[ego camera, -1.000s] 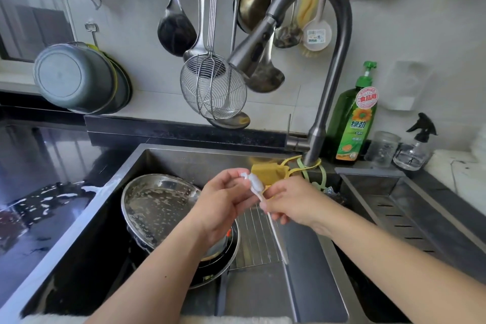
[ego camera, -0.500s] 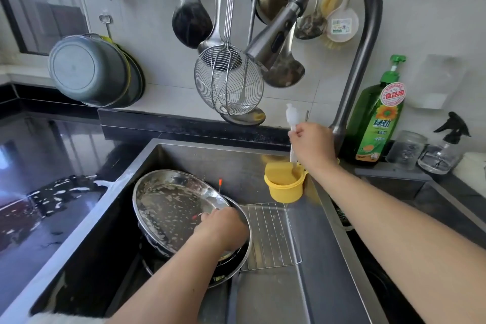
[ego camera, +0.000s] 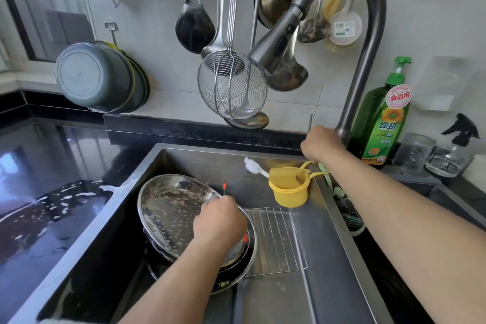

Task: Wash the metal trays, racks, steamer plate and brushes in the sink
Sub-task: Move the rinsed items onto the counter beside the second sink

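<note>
A round metal tray (ego camera: 168,208), flecked with suds, leans on a darker pan (ego camera: 236,269) in the sink (ego camera: 328,271). My left hand (ego camera: 218,221) rests over the tray's right side, closed on a thin wire brush with orange tips (ego camera: 224,187). A wire rack (ego camera: 276,239) lies flat to the right. A white-headed brush (ego camera: 249,164) sticks out of a yellow cup (ego camera: 290,193) hung on the sink's back right corner. My right hand (ego camera: 322,144) is curled around the thin tap lever (ego camera: 311,119) at the faucet base.
The faucet spout (ego camera: 276,45) hangs above the sink with no water running. Ladles and a wire skimmer (ego camera: 231,87) dangle behind it. A green soap bottle (ego camera: 381,118), glass jar (ego camera: 414,152) and spray bottle (ego camera: 455,150) stand at right. The black counter (ego camera: 39,192) is wet.
My right hand dropped the white brush into the yellow cup and moved up to the tap lever. My left hand went down to the tray and took the orange-tipped brush.
</note>
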The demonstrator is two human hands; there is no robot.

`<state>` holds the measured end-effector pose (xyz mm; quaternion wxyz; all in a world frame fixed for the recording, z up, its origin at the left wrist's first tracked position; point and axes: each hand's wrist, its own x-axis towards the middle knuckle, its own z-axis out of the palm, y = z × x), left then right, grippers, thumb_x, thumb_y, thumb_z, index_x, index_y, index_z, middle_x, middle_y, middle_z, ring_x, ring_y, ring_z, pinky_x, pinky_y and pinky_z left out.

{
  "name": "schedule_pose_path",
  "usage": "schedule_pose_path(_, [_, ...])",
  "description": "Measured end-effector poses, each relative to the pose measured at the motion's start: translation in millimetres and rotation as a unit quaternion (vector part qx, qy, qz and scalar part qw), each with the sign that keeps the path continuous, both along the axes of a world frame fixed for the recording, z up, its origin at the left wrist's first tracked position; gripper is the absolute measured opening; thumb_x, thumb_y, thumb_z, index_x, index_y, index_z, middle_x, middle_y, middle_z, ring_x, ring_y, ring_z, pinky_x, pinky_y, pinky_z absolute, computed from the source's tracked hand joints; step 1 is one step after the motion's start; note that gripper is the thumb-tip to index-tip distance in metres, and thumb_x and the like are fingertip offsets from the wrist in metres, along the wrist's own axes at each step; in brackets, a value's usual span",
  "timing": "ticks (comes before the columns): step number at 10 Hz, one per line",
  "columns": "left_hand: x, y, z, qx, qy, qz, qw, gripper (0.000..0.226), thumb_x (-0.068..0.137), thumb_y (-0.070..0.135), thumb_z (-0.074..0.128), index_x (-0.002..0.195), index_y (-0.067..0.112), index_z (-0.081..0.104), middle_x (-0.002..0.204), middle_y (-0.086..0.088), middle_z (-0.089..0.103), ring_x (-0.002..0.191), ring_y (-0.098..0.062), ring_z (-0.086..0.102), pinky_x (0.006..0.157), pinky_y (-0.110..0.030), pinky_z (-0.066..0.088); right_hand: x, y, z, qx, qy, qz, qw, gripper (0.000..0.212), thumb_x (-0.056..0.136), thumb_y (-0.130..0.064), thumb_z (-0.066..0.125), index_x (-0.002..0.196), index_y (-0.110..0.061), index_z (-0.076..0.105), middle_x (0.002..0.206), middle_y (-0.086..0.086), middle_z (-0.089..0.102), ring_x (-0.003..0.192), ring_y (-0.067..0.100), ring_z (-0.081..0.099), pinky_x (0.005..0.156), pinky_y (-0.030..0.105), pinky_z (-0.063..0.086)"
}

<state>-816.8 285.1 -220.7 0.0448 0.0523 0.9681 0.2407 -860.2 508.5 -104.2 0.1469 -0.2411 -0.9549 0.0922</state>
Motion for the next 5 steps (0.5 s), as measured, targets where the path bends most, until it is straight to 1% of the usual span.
schedule_pose_path(1, [-2.3, -17.5, 26.0, 0.022, 0.021, 0.02, 0.999, 0.028, 0.094, 0.024, 0.045, 0.104, 0.013, 0.069, 0.113, -0.008, 0.066, 0.11, -0.034, 0.062, 0.089, -0.042, 0.054, 1.7, -5.5, 5.9, 0.014, -0.021, -0.001, 1.0, 0.004, 0.099, -0.013, 0.055, 0.098, -0.009, 0.056, 0.075, 0.006, 0.049, 0.063, 0.021, 0.048, 0.06, 0.032, 0.043])
schedule_pose_path(2, [-6.4, -54.6, 48.8, -0.046, 0.005, 0.027, 0.999, 0.028, 0.098, 0.026, 0.05, 0.107, 0.011, 0.072, 0.11, -0.01, 0.072, 0.106, -0.033, 0.069, 0.082, -0.037, 0.054, 5.6, 1.4, 2.8, 0.032, -0.079, 0.026, 0.996, 0.017, 0.097, -0.012, 0.053, 0.107, -0.001, 0.062, 0.075, 0.007, 0.052, 0.066, 0.022, 0.052, 0.058, 0.03, 0.044])
schedule_pose_path(3, [0.6, -99.7, 55.1, -0.1, 0.04, 0.086, 0.99, 0.026, 0.1, 0.025, 0.049, 0.108, 0.011, 0.069, 0.112, -0.013, 0.071, 0.107, -0.034, 0.068, 0.085, -0.038, 0.055, 21.5, 0.2, 14.8, -0.012, -0.049, 0.054, 0.997, 0.028, 0.099, -0.014, 0.05, 0.122, -0.004, 0.065, 0.089, 0.011, 0.066, 0.065, 0.022, 0.057, 0.058, 0.03, 0.048])
schedule_pose_path(4, [10.9, -126.8, 47.7, -0.128, 0.027, 0.109, 0.985, 0.025, 0.097, 0.019, 0.051, 0.115, 0.007, 0.064, 0.115, -0.012, 0.068, 0.107, -0.031, 0.068, 0.084, -0.035, 0.053, 38.0, -19.7, 61.2, -0.128, 0.244, 0.09, 0.957, 0.029, 0.102, -0.025, 0.049, 0.107, -0.01, 0.073, 0.099, 0.014, 0.072, 0.075, 0.027, 0.062, 0.071, 0.035, 0.053])
schedule_pose_path(5, [8.8, -137.2, 40.2, -0.045, -0.051, 0.152, 0.986, 0.023, 0.095, 0.013, 0.052, 0.112, 0.0, 0.059, 0.104, -0.017, 0.071, 0.091, -0.035, 0.073, 0.074, -0.037, 0.061, 46.7, -55.1, 114.5, -0.251, 0.377, 0.157, 0.878, 0.041, 0.099, -0.044, 0.05, 0.093, -0.008, 0.07, 0.079, 0.012, 0.069, 0.07, 0.029, 0.067, 0.062, 0.04, 0.056])
